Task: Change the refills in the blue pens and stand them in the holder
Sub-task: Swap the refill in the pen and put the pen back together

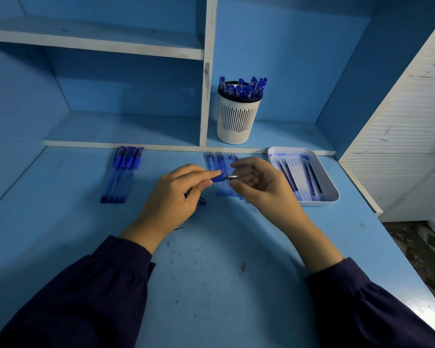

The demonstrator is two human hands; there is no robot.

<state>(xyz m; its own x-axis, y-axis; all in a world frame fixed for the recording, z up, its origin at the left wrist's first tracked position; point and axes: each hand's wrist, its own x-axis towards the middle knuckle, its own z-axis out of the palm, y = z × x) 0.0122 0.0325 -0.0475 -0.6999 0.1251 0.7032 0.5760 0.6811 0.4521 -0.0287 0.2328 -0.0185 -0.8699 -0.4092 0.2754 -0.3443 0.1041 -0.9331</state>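
I've got the left hand [176,194] pinching the blue pen [217,179] by its grip, over the desk [211,285]. The right hand [259,184] curls loosely at the tip, contact blurred. The holder [237,116] stands behind on the shelf [286,136].

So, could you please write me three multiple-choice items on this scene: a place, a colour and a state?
1. Where does the holder stand? A on the shelf ledge; B on the floor; C in a hand.
2. What colour is the tray? A red; B white; C black.
3. What does the left hand do? A lies flat; B grips a pen; C lifts a book.
Answers: 1 A, it stands in the right shelf bay; 2 B, its rim is white; 3 B, it curls round the blue grip.
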